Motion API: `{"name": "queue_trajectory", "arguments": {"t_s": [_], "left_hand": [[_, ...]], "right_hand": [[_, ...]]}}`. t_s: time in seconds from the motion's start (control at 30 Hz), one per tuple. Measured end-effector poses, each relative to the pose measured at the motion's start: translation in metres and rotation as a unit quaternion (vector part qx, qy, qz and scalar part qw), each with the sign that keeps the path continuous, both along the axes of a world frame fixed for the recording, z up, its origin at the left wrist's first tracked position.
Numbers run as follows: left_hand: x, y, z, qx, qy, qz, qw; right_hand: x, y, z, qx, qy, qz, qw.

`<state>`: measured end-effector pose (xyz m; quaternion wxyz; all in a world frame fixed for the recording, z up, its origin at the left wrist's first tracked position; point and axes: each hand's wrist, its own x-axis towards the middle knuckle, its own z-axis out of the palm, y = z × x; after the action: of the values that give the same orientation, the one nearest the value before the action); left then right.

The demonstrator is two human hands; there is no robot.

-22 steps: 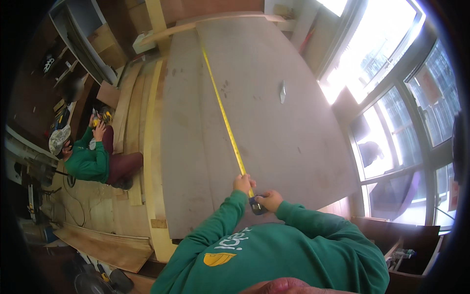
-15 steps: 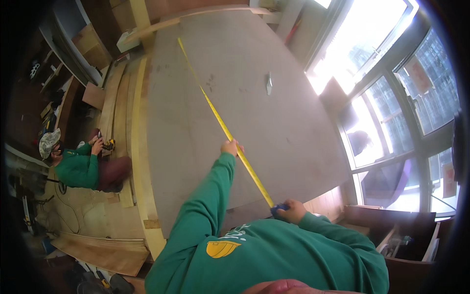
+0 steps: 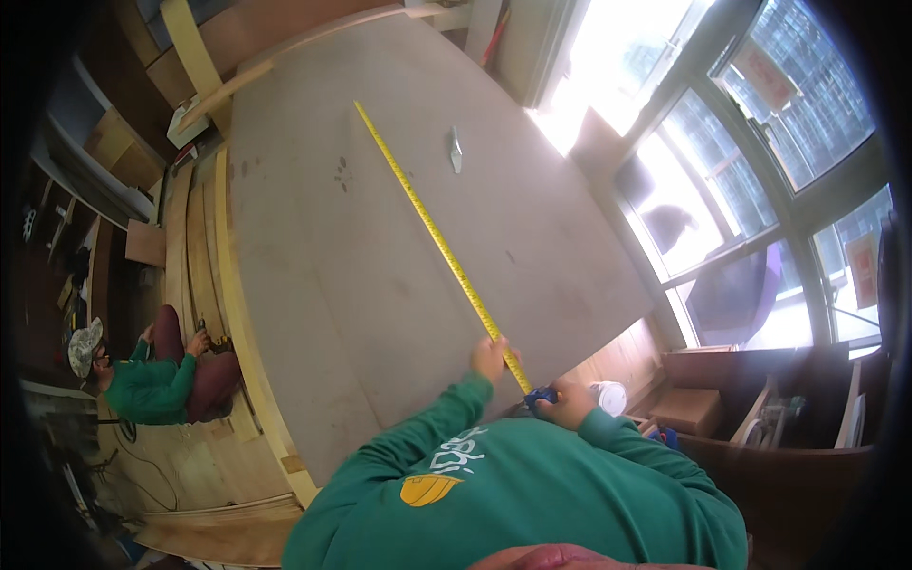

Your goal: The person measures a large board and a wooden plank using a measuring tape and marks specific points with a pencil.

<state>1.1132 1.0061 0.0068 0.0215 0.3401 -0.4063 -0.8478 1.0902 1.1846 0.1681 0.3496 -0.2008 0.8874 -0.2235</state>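
While the yellow tape measure (image 3: 427,223) is lying stretched across the big plywood sheet (image 3: 323,275), the left hand (image 3: 488,358) is pressing its fingers down on the tape near the sheet's near edge. The right hand (image 3: 567,403) is gripping the blue tape case (image 3: 541,395) just past that edge. A co-worker (image 3: 152,380) is crouching on the floor to the left, beside curved wooden strips (image 3: 204,247).

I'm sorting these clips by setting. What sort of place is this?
Probably a woodworking shop or building site: a large plywood sheet with a yellow tape measure stretched across it, timber boards stacked alongside, and a co-worker crouched by them.
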Motion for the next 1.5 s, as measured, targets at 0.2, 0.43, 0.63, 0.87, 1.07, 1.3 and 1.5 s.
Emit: {"name": "queue_trajectory", "arguments": {"t_s": [0.2,0.43,0.63,0.87,1.07,1.3,1.5], "left_hand": [[-0.121,-0.109,-0.017,-0.051,0.013,0.116,0.992],[-0.149,-0.044,0.008,-0.084,-0.027,0.166,0.982],[-0.134,0.153,0.001,-0.057,-0.084,0.029,0.994],[-0.157,0.150,0.018,-0.080,-0.102,0.154,0.980],[-0.147,0.189,0.002,-0.099,-0.137,-0.019,0.986],[-0.110,0.176,0.042,-0.071,-0.198,-0.154,0.965],[-0.019,0.130,0.044,-0.169,-0.091,-0.241,0.951]], "right_hand": [[-0.029,0.102,-0.012,0.022,-0.019,0.013,1.000],[-0.127,0.183,-0.033,0.007,0.028,0.088,0.996],[-0.206,0.162,-0.060,-0.037,-0.027,0.126,0.991],[-0.246,0.190,-0.066,-0.021,-0.056,0.179,0.982],[-0.258,0.189,-0.058,-0.039,-0.047,0.180,0.982],[-0.255,0.208,-0.067,-0.064,0.020,0.098,0.993],[-0.242,0.268,-0.081,0.020,0.087,-0.068,0.994]]}}
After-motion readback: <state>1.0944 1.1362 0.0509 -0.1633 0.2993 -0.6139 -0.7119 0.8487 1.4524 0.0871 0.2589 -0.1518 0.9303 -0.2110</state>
